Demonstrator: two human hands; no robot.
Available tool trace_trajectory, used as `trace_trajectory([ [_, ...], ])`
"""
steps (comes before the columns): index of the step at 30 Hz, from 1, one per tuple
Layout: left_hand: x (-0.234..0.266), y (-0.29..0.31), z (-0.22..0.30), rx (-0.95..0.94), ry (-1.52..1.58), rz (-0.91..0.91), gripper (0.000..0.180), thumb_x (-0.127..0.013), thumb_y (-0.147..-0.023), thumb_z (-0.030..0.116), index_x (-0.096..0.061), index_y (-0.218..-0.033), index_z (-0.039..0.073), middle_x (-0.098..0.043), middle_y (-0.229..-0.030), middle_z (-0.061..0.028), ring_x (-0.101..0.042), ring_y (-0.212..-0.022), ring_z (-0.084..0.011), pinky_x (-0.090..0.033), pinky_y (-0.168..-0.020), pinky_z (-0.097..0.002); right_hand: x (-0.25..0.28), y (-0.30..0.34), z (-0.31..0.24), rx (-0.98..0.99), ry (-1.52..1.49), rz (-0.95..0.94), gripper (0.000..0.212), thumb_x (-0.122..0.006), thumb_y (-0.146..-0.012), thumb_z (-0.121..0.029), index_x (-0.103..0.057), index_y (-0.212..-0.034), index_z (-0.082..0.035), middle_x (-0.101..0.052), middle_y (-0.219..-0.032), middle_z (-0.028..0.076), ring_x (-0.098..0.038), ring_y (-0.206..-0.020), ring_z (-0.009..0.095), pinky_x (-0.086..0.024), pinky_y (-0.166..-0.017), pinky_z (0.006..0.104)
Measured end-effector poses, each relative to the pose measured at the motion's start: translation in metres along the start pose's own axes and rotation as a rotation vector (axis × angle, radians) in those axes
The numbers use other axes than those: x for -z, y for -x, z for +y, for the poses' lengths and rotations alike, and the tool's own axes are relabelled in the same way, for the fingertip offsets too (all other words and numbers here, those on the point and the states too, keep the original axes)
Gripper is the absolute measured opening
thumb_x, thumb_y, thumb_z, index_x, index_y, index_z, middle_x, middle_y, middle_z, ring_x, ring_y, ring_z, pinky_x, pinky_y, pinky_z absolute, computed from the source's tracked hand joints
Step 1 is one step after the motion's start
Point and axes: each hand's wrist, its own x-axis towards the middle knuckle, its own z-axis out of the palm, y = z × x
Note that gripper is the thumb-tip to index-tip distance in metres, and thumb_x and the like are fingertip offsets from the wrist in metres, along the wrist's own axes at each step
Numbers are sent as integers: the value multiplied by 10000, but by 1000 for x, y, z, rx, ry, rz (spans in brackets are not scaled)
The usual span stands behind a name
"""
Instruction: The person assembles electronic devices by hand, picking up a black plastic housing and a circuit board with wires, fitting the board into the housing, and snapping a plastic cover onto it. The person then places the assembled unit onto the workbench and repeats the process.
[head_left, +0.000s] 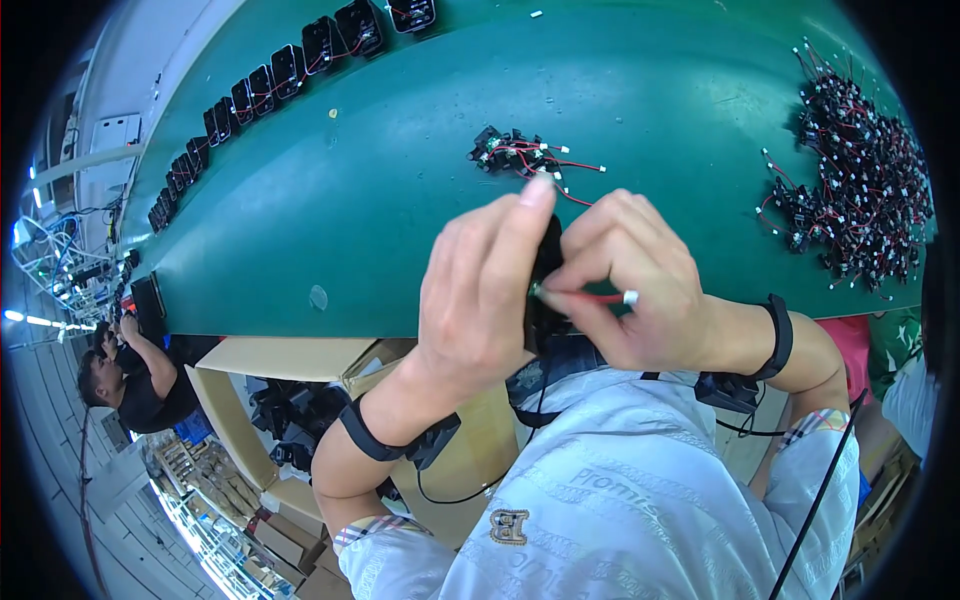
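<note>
My left hand (472, 285) is closed around a black plastic housing (548, 255), held on edge just over the table's near edge. My right hand (640, 275) pinches a small part with a red wire against the housing's right side; a white connector (630, 297) sticks out at the wire's end. The fingertips hide most of that small part. Beyond my hands lies a little heap of black wired parts (505, 150), with red leads and white plugs spreading to the right.
A large pile of similar wired parts (865, 170) covers the right of the green table (400, 220). Black housings (285, 70) stand in a curved row along the far left edge. A cardboard box (290, 355) of black pieces sits below the near edge. Another person (150, 370) works at left.
</note>
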Motion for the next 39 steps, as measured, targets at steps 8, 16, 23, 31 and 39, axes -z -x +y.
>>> trace_trajectory([
  [8, 5, -2, 4, 187, 85, -51, 795, -799, -728, 47, -428, -1416, -100, -598, -1255, -228, -638, -973, -353, -549, -807, -395, 9, -8, 6, 45, -48, -6, 272, -806, -722, 30, -626, -910, -48, -601, -859, 92, -557, -713, 232, -424, -651, 329],
  [16, -2, 0, 0, 68, 34, -34, 878, -846, -721, 112, -406, -1466, -41, -611, -1089, -155, -620, -921, -250, -517, -771, -342, -1, 0, 2, 79, 33, 17, 268, -818, -704, 15, -627, -880, -53, -592, -841, 84, -539, -684, 220, -381, -622, 342],
  [23, -4, -3, 6, 141, 115, -94, 860, -811, -718, 61, -407, -1471, -34, -609, -1085, -161, -628, -922, -258, -522, -775, -340, -6, 8, 3, -87, -208, 5, 191, -770, -737, 7, -663, -890, -35, -574, -860, 101, -540, -739, 225, -413, -653, 328],
  [31, 4, -7, 3, 154, 34, -85, 893, -892, -683, 117, -413, -1427, 0, -632, -1148, -161, -666, -917, -273, -561, -718, -316, 4, -5, -1, -151, -250, -117, 270, -876, -706, -157, -730, -910, -57, -566, -1217, 149, -581, -1096, 285, -530, -776, 379],
  [39, 23, -7, 3, 24, 49, -1, 708, -957, -648, 235, -503, -1165, 68, -661, -1157, -194, -702, -956, -322, -600, -704, -361, 12, -6, 14, -756, -1240, -216, 125, -741, -871, -114, -706, -919, -4, -487, -1407, 163, -533, -1238, 227, -448, -1043, 355],
])
